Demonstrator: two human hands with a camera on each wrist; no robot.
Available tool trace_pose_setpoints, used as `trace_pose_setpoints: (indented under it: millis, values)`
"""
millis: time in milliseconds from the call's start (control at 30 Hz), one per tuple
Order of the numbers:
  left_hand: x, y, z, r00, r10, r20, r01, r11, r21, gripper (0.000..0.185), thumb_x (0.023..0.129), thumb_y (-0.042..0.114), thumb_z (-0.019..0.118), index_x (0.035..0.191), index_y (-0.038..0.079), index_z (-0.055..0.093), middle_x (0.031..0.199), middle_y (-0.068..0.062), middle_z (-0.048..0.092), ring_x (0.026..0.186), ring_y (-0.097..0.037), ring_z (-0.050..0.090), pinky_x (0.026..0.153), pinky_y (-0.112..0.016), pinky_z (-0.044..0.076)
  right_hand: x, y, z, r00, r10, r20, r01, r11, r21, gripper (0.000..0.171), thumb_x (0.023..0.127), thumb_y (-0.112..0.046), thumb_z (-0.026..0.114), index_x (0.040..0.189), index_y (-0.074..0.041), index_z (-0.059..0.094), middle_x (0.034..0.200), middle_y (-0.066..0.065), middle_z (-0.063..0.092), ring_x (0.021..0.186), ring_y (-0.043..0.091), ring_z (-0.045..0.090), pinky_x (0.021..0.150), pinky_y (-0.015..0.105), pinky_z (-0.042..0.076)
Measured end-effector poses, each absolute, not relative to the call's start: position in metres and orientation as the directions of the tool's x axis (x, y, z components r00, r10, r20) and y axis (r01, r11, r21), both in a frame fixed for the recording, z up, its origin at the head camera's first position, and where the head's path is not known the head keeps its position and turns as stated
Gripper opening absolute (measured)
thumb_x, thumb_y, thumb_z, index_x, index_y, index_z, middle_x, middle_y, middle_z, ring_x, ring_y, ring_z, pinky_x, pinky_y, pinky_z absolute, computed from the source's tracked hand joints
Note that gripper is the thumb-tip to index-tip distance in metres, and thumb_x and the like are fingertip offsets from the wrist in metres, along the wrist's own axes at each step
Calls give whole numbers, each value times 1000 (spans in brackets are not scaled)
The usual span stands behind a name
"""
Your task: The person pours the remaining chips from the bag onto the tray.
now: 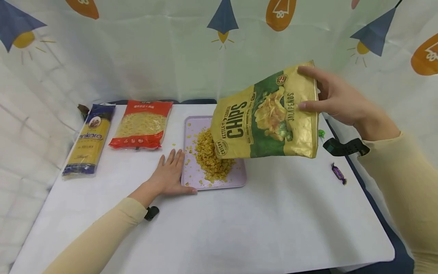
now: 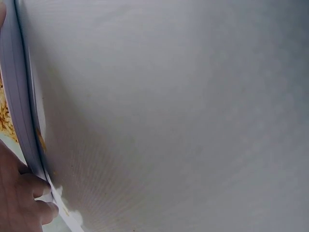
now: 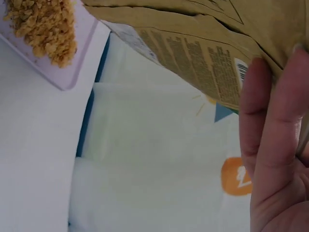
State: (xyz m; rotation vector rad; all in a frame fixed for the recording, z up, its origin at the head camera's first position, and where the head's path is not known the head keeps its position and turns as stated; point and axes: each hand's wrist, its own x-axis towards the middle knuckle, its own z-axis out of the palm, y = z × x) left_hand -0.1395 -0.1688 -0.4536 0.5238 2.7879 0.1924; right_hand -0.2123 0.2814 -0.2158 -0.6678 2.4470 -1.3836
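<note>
While the right hand (image 1: pixel 337 101) holds the chip bag (image 1: pixel 268 116) up in the air, its fingers (image 1: pixel 309 72) and thumb pinch the bag's far right end. The bag lies on its side, so its long way runs left to right, and its other end tips down a little over the tray (image 1: pixel 219 182). That low end hangs just above the pile of yellow crumbs (image 1: pixel 210 156) on the tray — bag above, pile below. The left hand (image 1: pixel 169 175) is much nearer to the tray. It lies flat on the tabletop (image 1: pixel 239 228) with straight, relaxed fingers (image 1: pixel 172 158), and it touches the tray's left edge and front corner. In the left wrist view, the fingertips press by the tray rim (image 2: pixel 19 111). A few crumbs lie loose beside the tray. The tabletop is white and smooth. Farther left lie a red pasta bag (image 1: pixel 142 123) and a spaghetti pack (image 1: pixel 89 139), well apart from the hands. Two wrapped candies (image 1: pixel 338 173) sit near the right edge. A cloth wall with blue and orange shapes (image 1: pixel 280 13) stands behind it all.
</note>
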Motion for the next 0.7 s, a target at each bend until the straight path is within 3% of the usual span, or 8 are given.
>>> trace_pose_setpoints:
  millis: [133, 267, 533, 700]
  values:
    - [-139, -169, -454, -888, 374, -266, 334, 924, 184, 140, 72, 84, 67, 160, -9, 10, 169, -29, 11, 157, -50, 5, 122, -71, 11, -209, 293, -236, -873, -483, 71, -196, 214, -957, 86, 93, 15, 61, 163, -10, 18, 135, 11, 52, 107, 15, 69, 80, 24, 61]
    - [-139, -169, -453, -888, 374, -267, 335, 925, 180, 140, 72, 84, 66, 160, -10, 10, 169, -29, 11, 157, -50, 6, 122, -71, 11, -201, 302, -257, -910, -399, 113, -147, 55, -988, 89, 93, 17, 59, 164, -12, 15, 142, 12, 47, 111, 14, 69, 81, 23, 61]
    - [-139, -169, -455, -890, 375, -259, 333, 923, 193, 141, 72, 84, 67, 160, -9, 9, 169, -29, 10, 157, -50, 5, 122, -72, 10, -177, 299, -312, -976, -103, 194, -189, -54, -981, 96, 94, 13, 62, 166, -18, 7, 169, 17, 19, 123, 9, 64, 84, 21, 59]
    - [-139, -169, -456, -892, 375, -253, 332, 922, 196, 141, 72, 84, 67, 160, -9, 10, 169, -29, 10, 157, -50, 5, 122, -71, 10, -161, 289, -353, -975, 97, 200, -206, -54, -977, 98, 95, 9, 63, 166, -21, 4, 172, 8, 10, 145, 23, 49, 87, 19, 57]
